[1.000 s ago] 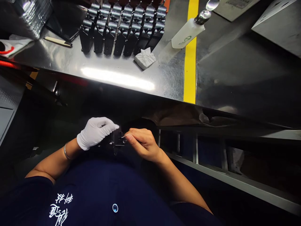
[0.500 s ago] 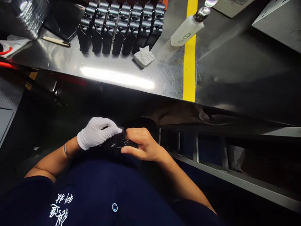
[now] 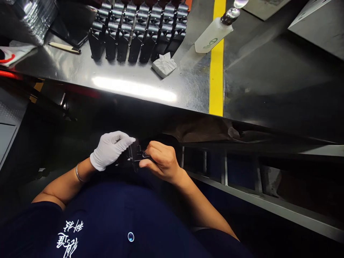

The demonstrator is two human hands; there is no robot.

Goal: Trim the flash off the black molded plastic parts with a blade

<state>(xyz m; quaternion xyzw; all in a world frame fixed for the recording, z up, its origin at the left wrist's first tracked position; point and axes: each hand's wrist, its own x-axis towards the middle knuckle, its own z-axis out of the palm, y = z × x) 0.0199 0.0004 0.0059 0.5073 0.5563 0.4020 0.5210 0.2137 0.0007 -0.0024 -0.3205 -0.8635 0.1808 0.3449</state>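
In front of my body, below the table edge, I hold a black part (image 3: 134,154) with small shiny pins. My left hand (image 3: 111,148), in a white glove, is closed on its left side, thumb and fingers pinching the upper edge. Bare, my right hand (image 3: 162,159) grips the part's right side between thumb and curled fingers. Much of the part blends into the dark background, so its full shape is hard to make out. Similar-looking black parts (image 3: 139,32) stand in rows on the metal table (image 3: 188,91).
A folded white wipe (image 3: 164,65) lies before the rows. Right of it a white bottle (image 3: 213,36) stands near a yellow stripe (image 3: 216,82). A pale pen-like tool (image 3: 64,47) and a white cloth (image 3: 16,52) lie at left. Below the table runs a metal rack (image 3: 242,193).
The black part has tilted and more of it shows between my hands. My left hand has shifted slightly up; my right fingers have curled in a little more.
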